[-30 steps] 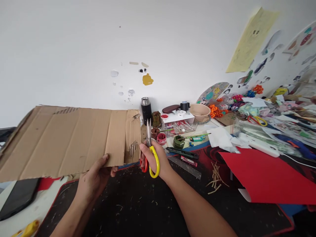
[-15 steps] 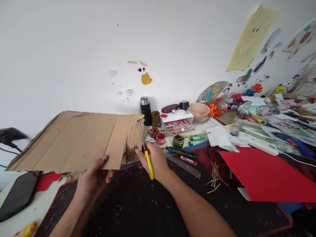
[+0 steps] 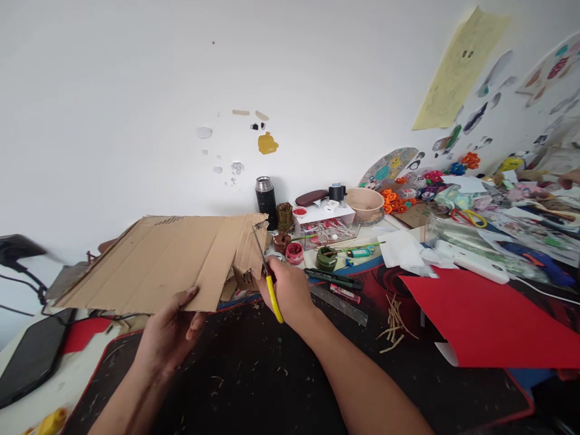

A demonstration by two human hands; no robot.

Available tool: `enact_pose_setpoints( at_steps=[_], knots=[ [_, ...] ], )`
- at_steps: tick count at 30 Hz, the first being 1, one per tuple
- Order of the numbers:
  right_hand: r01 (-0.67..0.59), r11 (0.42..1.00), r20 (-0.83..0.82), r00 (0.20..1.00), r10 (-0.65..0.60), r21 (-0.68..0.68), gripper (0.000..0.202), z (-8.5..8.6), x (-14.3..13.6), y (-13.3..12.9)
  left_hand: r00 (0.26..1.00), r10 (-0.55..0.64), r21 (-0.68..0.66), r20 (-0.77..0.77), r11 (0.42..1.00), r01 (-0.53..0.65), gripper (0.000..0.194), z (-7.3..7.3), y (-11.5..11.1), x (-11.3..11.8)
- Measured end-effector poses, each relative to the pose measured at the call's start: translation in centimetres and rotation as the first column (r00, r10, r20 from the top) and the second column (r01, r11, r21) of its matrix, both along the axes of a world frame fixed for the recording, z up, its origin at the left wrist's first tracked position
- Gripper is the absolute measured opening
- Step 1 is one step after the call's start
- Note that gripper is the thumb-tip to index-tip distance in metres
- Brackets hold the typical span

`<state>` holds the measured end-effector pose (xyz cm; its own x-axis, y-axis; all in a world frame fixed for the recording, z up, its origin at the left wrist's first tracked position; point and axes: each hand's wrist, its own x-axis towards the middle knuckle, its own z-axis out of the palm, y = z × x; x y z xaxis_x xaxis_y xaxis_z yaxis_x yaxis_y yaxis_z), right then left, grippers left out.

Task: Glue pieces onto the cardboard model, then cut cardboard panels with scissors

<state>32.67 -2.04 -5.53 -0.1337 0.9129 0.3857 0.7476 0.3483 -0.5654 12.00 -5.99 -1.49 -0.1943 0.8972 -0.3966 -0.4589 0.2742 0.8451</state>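
A large sheet of corrugated cardboard point(image 3: 158, 260) is held up above the dark mat, its right end partly cut and folded. My left hand point(image 3: 174, 323) grips its front edge, thumb on top and fingers underneath. Yellow-handled scissors point(image 3: 273, 297) are in my right hand point(image 3: 290, 293), which is wrapped round the handles. Their metal blades lie at the right end of the cardboard, beside the ragged strip point(image 3: 250, 251). My right fingertips are partly hidden behind that strip, so I cannot tell whether they touch it.
Behind the cardboard stand a black thermos point(image 3: 266, 202) and open paint jars point(image 3: 294, 254). A utility knife point(image 3: 334, 278), a clear ruler point(image 3: 341, 306) and thin twigs point(image 3: 395, 323) lie on the mat point(image 3: 254, 380). Red paper point(image 3: 489, 320) spreads at right, a black phone point(image 3: 34, 356) at left.
The cardboard's left end has swung inward to the right. Its cut strip now hangs at more of a slant, the gap wider. Both hands keep their hold, the scissors shifting slightly.
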Motion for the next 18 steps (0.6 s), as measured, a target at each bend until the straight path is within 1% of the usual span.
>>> enact_pose_setpoints(
  at_steps=[5, 9, 13, 16, 18],
  knots=[
    [0.001, 1.0, 0.004, 1.0, -0.001, -0.017, 0.007, -0.1, 0.1, 0.1, 1.0, 0.026, -0.002, 0.018, 1.0, -0.026, 0.03, 0.5, -0.1, 0.6],
    [-0.019, 0.998, -0.085, 0.996, 0.014, -0.063, 0.015, 0.1, 0.0, 0.1, 0.995, 0.09, 0.025, 0.034, 0.996, -0.09, 0.025, 0.2, 0.2, 0.7],
    [-0.08, 0.991, -0.251, 0.967, 0.051, -0.106, 0.026, 0.0, 0.0, 0.0, 0.991, 0.128, 0.094, 0.05, 0.987, -0.132, 0.026, -0.4, 0.5, 0.2],
    [-0.181, 0.971, -0.443, 0.892, 0.094, -0.159, 0.03, -0.2, 0.1, 0.0, 0.991, 0.12, 0.199, 0.052, 0.972, -0.128, 0.024, -0.9, 0.8, -0.3],
    [-0.237, 0.951, -0.535, 0.839, 0.097, -0.199, 0.035, -0.4, 0.1, 0.0, 0.991, 0.124, 0.255, 0.05, 0.958, -0.132, 0.02, -1.2, 1.0, -0.6]
  ],
)
